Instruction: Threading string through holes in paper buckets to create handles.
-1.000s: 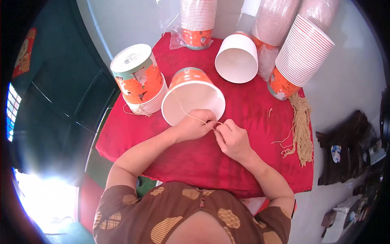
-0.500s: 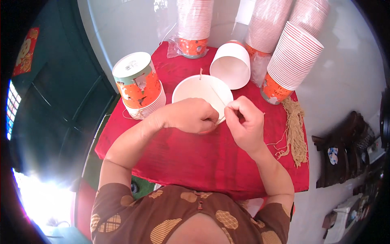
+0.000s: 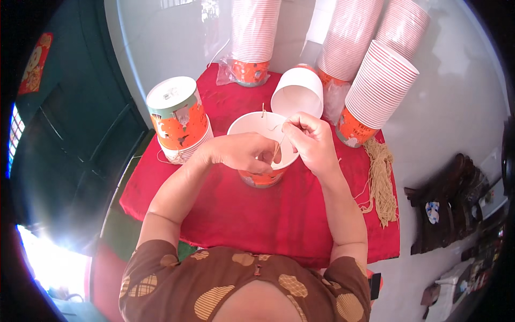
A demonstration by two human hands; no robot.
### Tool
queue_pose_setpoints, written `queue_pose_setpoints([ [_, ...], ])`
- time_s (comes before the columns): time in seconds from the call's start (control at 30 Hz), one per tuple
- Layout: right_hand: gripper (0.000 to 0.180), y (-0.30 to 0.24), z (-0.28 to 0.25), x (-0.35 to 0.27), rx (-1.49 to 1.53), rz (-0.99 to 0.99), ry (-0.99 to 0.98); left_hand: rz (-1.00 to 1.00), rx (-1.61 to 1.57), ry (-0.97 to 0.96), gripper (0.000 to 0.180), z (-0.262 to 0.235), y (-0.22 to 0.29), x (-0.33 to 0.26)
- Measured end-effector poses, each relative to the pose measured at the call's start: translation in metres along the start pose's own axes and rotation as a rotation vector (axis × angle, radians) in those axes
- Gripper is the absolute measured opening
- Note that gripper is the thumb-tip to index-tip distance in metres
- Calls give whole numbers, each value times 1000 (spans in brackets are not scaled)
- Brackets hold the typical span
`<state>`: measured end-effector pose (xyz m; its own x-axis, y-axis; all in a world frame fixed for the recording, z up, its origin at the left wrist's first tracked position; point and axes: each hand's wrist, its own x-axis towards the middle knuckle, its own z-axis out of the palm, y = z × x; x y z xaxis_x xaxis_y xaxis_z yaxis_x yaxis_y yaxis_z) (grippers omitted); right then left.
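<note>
A white-lined paper bucket with an orange printed outside stands upright in front of me on the red cloth. A short loop of tan string sticks up from its far rim. My left hand is closed over the near rim, its fingers inside the bucket and its thumb at the edge. Thin string runs up from the near rim to my right hand, which pinches it between thumb and forefinger above the right side of the rim. The left fingertips are partly hidden.
Left stands an upside-down bucket stack. Behind the work, another bucket lies on its side. Tall bucket stacks, some bagged in clear plastic, and an unbagged stack line the back and right. A tan string bundle hangs at the right of the red-covered table.
My right hand has moved up and left, drawing the string above the rim. The left fingers have loosened and reach into the bucket. The whole view has shifted slightly.
</note>
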<state>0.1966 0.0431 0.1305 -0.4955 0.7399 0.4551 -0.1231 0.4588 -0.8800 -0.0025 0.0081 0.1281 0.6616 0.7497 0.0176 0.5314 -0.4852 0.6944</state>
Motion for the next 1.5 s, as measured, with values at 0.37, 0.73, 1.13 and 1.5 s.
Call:
queue_pose_setpoints([
  [0.37, 12, 11, -7, 18, 168, 36, 43, 30, 6, 53, 23, -14, -16, 13],
  [0.73, 12, 12, -2, 18, 296, 109, 21, 166, -341, 323, 11, -8, -19, 13],
  [1.13, 12, 18, -3, 17, 252, 27, 90, 59, -333, 251, 7, -2, -18, 10],
  [1.5, 14, 26, -3, 20, 290, -3, 157, -42, -271, 301, 6, 2, -16, 12],
])
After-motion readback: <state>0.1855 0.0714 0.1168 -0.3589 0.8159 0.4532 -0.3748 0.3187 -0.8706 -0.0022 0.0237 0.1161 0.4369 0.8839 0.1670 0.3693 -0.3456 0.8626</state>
